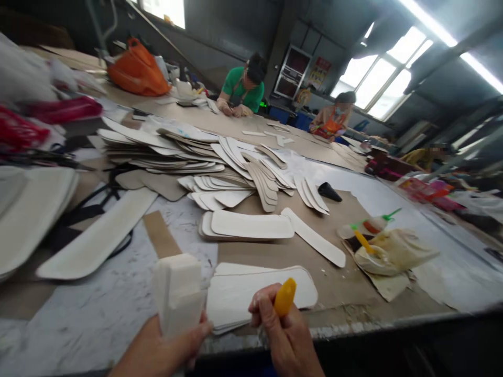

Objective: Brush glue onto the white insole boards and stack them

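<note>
Bundle of flat white strips (pixel 178 293) stands upright in the left hand (pixel 167 345), at the near edge of a worktable (pixel 106 309). Its long axis runs up from the palm, with the top end pointing away from the wearer. The strips look smooth, stiff and thin, with squared top edges set at slightly different heights. The left fingers are closed around the lower part, the thumb lying along the right side; most of the bundle rises above the grip.

To the right, the right hand (pixel 281 332) is closed on a yellow handle (pixel 285 297). The handle is smooth and rounded, and its blunt end points up and slightly right, clear of the thumb and forefinger. What lies at its other end is hidden by the hand.

Between the 2 hands and just beyond them lies a near stack of white panels (pixel 239 293), long axis left to right, with rounded corners at the right. Farther in is a second stack (pixel 251 224), beside a slanting white panel (pixel 314 238) on brown paper (pixel 338 220). Behind them spreads a large heap of curved pieces (pixel 165 152). At the right sits a crumpled, cream-coloured bag (pixel 404 251). At the far side, 3 people bend over work surfaces.
</note>
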`<state>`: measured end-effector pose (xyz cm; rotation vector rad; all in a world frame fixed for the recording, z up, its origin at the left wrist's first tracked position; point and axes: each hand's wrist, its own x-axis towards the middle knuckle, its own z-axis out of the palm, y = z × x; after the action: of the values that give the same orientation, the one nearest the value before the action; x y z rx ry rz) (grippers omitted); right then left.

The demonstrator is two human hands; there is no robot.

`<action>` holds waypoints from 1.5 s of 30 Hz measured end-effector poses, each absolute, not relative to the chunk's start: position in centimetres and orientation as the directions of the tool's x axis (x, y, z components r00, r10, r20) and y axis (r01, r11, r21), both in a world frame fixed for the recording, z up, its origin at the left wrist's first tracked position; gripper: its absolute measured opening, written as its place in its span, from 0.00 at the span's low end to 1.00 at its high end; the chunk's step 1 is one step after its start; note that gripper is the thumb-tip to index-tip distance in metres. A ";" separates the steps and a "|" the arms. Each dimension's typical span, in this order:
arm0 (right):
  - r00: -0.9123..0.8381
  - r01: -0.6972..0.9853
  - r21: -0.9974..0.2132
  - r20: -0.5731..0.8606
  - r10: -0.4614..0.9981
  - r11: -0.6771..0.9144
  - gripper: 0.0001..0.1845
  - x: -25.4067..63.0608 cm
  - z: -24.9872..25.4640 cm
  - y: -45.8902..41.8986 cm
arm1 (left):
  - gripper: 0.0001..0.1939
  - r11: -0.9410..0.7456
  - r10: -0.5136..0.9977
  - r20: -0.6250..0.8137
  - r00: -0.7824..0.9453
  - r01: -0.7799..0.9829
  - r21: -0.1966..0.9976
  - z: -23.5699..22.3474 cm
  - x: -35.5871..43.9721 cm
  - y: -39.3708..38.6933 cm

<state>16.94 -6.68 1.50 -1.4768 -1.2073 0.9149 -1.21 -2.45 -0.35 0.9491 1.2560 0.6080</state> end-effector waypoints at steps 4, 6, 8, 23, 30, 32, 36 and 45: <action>0.036 0.042 -0.983 -0.177 0.984 -0.178 0.18 14.7 0.7 -5.6 | 0.14 0.500 0.803 -0.507 0.314 0.107 0.859 2.0 0.1 -3.0; -0.019 -0.059 -0.969 -0.238 0.971 -0.239 0.20 13.6 0.2 -5.3 | 0.11 0.483 0.809 -0.486 0.330 0.097 0.870 2.6 0.6 -3.2; -0.016 -0.095 -0.967 -0.237 0.971 -0.238 0.21 13.0 -0.1 -5.1 | 0.11 0.488 0.811 -0.482 0.333 0.071 0.870 2.8 0.8 -3.4; 0.003 -0.203 -0.949 -0.247 0.969 -0.241 0.21 13.4 0.0 -4.3 | 0.24 0.594 0.802 -0.534 0.267 -0.269 0.758 1.5 0.2 -3.8; 0.082 -0.106 -0.981 -0.169 0.982 -0.160 0.22 14.4 -0.1 -4.3 | 0.25 0.578 0.816 -0.533 0.222 -0.283 0.766 1.8 0.8 -3.9; 0.089 -0.160 -0.969 -0.202 0.975 -0.186 0.23 14.2 -0.7 -4.4 | 0.25 0.548 0.836 -0.520 0.176 -0.338 0.765 1.9 1.1 -3.8; 0.149 -0.193 -0.963 -0.216 0.965 -0.186 0.24 14.1 -2.0 -4.7 | 0.23 0.545 0.835 -0.512 0.201 -0.429 0.720 1.7 1.8 -3.8; 0.270 -0.328 -0.912 -0.340 0.901 -0.245 0.21 16.3 -0.5 -5.2 | 0.25 0.607 0.794 -0.563 0.230 -0.365 0.706 0.2 1.4 -5.4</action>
<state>16.34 -5.25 -0.53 -1.3364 -0.5950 1.2937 1.36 -5.43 0.23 0.4808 1.0630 0.8402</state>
